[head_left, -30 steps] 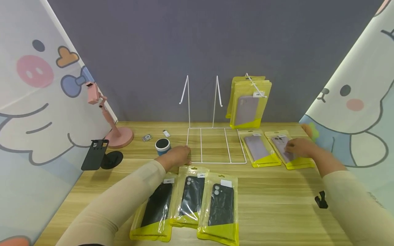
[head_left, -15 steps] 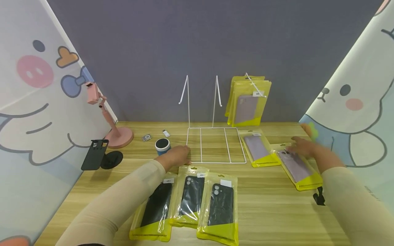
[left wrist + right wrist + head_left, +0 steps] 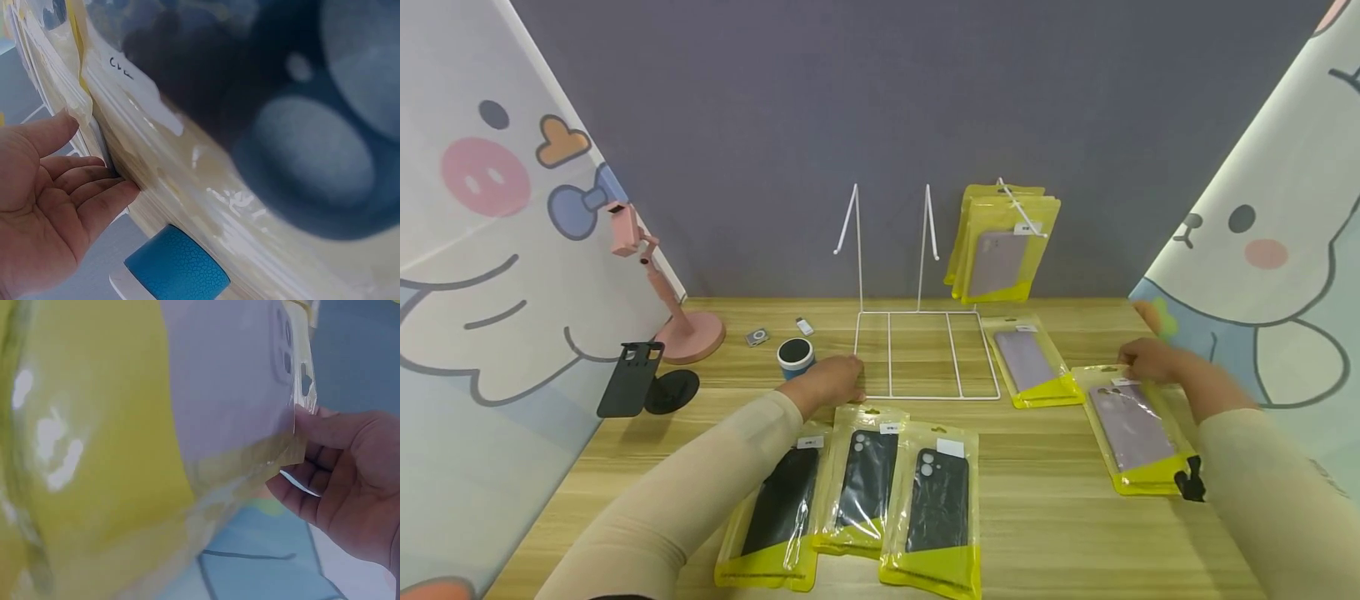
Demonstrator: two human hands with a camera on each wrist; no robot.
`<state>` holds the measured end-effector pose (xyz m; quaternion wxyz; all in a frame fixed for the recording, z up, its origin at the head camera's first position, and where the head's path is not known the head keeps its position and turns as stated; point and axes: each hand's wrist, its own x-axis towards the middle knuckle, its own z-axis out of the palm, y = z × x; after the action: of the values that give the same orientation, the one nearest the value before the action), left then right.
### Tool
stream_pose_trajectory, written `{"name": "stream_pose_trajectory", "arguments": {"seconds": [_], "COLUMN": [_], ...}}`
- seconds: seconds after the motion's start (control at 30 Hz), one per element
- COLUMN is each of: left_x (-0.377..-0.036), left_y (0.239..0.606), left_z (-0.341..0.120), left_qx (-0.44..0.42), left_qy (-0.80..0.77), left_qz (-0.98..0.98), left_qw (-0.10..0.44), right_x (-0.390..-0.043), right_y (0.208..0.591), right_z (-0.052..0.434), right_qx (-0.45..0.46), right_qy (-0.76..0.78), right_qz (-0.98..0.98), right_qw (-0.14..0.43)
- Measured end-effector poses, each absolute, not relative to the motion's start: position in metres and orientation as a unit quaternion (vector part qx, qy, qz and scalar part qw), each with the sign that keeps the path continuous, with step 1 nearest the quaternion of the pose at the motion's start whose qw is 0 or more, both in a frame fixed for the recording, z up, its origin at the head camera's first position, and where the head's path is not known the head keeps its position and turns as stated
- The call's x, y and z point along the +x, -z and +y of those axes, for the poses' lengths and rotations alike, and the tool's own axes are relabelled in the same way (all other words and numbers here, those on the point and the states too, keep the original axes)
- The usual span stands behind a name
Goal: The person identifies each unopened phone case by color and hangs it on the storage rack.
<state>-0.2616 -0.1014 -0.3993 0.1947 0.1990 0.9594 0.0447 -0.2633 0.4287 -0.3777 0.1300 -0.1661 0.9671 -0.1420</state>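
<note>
My right hand (image 3: 1165,373) pinches the upper right corner of a clear-and-yellow pouch (image 3: 1133,427) holding a lilac phone case; thumb in front and fingers behind show in the right wrist view. A second lilac phone case pouch (image 3: 1026,358) lies just left of it. At the front left corner of a white wire display rack (image 3: 925,397) rests my left hand (image 3: 833,382), its fingers extended and slightly bent in the left wrist view, with nothing gripped. Several lilac case pouches (image 3: 1003,262) hang from the rack's right hook.
Black phone case pouches (image 3: 938,500) lie overlapping at the front middle. A blue jar (image 3: 796,357) stands beside my left hand. Further left are a pink lamp (image 3: 692,333), a black phone stand (image 3: 632,383), a small clip player (image 3: 757,336) and a USB stick (image 3: 805,326).
The right-hand pouch has come toward me and slightly right, away from the other lilac pouch; my right hand now pinches its corner. The hanging pouches have swung slightly. My left hand stays put.
</note>
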Motion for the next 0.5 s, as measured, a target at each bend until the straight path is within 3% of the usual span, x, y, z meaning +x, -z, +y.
{"name": "stream_pose_trajectory", "arguments": {"seconds": [0.2,0.5], "left_x": [-0.262,-0.261], "left_y": [0.4,0.401], "left_z": [-0.103,-0.102], "left_qx": [0.199,0.199], "left_qy": [-0.046,-0.047], "left_qz": [0.96,0.96], "left_qw": [0.194,0.192], "right_x": [-0.26,-0.245], "right_y": [0.339,0.258], "right_z": [0.429,0.405], "right_qx": [-0.135,-0.126], "right_qy": [0.168,0.179], "right_qz": [0.97,0.962], "right_qw": [0.117,0.164]}}
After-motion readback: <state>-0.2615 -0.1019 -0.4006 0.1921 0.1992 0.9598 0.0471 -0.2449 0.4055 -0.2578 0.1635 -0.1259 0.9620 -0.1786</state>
